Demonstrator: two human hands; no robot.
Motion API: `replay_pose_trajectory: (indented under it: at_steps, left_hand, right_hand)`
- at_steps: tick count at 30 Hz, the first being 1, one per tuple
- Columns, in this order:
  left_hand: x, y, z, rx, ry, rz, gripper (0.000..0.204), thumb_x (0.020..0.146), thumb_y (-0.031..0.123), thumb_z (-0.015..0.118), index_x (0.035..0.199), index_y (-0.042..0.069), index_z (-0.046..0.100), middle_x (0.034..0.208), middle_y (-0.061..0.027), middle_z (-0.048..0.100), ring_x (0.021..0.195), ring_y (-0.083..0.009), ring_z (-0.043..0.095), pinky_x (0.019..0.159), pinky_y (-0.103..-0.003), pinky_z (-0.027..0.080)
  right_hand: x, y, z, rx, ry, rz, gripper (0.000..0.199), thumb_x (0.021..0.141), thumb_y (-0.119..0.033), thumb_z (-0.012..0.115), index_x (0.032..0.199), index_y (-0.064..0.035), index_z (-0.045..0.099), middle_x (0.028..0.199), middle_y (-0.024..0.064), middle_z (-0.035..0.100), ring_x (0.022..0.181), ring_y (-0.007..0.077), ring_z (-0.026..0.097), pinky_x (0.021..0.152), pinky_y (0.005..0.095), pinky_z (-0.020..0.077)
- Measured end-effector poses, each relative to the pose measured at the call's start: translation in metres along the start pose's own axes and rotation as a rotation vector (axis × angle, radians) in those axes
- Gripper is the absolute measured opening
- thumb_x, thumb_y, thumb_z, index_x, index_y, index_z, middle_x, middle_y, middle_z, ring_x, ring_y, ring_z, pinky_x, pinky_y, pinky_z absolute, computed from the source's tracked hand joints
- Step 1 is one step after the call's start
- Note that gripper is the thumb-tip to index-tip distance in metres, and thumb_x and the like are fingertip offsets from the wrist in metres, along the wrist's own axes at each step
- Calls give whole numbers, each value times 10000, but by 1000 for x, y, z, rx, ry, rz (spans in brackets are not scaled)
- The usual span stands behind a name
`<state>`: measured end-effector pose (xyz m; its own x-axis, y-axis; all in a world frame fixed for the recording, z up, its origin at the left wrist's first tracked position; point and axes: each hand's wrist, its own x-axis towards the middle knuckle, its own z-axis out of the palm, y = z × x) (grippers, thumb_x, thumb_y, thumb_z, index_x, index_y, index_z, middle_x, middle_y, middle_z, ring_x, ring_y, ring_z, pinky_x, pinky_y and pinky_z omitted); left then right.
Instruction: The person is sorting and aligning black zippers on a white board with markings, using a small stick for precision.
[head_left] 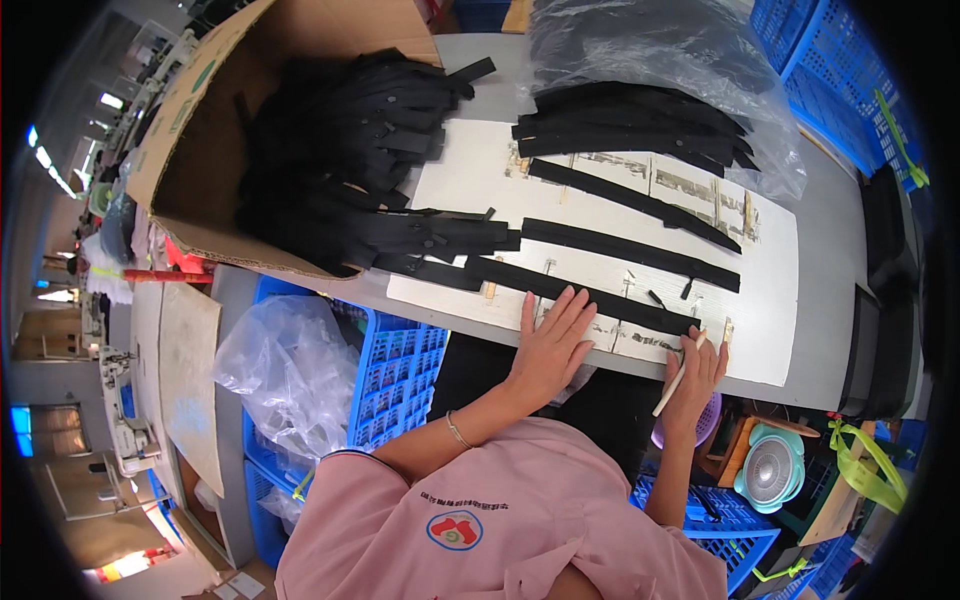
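Black strip [635, 311] against both hands [549, 352] [697, 385]

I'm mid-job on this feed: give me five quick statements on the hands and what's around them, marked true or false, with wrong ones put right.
1. The left hand rests on the nearest black strip. True.
2. The right hand holds scissors. False: it holds a pale pen-like stick.
3. A cardboard box with dark strips in it stands left of the white board. True.
4. The bracelet is on the right wrist. False: it is on the left.
5. Clear plastic lies behind the far stack of strips. True.
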<state>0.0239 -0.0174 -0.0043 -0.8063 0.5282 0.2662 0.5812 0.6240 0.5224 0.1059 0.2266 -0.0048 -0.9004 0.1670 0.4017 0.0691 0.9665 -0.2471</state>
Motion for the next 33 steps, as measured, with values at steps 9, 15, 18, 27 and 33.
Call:
replay_pose_trajectory:
  at_steps: [9, 15, 18, 27, 33]
  left_hand:
    - [-2, -12, -8, -10, 7, -90, 634, 971, 287, 678, 1520, 55, 462, 1601, -119, 431, 1515, -295, 361, 1196, -692, 31]
    - [-8, -29, -19, 32, -2, -115, 686, 969, 344, 679, 1540, 50, 440, 1612, -120, 418, 1539, -299, 317, 1195, -688, -32]
    - [-9, -40, -26, 86, 43, -175, 762, 953, 429, 679, 1556, 44, 417, 1633, -145, 373, 1554, -320, 274, 1188, -711, -14]
    - [-23, -47, -38, 141, 4, -171, 745, 954, 443, 683, 1542, 51, 448, 1595, -122, 432, 1531, -316, 320, 1216, -655, 24]
    - [-23, -53, -35, 128, 47, -130, 735, 943, 415, 710, 1534, 54, 463, 1587, -131, 443, 1523, -330, 332, 1230, -606, 110]
  right_hand:
    - [-6, 4, -8, -146, 10, 23, 294, 927, -146, 718, 1198, -54, 647, 1373, 95, 660, 1321, 286, 554, 1243, 545, 240]
    - [-16, 40, -8, -183, 39, 72, 248, 950, -139, 691, 1189, -80, 659, 1380, 68, 669, 1350, 267, 537, 1258, 525, 234]
    - [-20, 44, -5, -154, 48, 80, 245, 950, -134, 686, 1187, -81, 653, 1390, 66, 664, 1348, 262, 537, 1260, 519, 231]
    - [-18, 40, -8, -178, 33, 85, 239, 962, -124, 668, 1195, -75, 644, 1401, 73, 650, 1335, 261, 540, 1246, 516, 264]
    - [-5, 25, -18, -135, 16, 147, 243, 985, -101, 635, 1225, -68, 632, 1389, 85, 657, 1323, 280, 546, 1239, 511, 263]
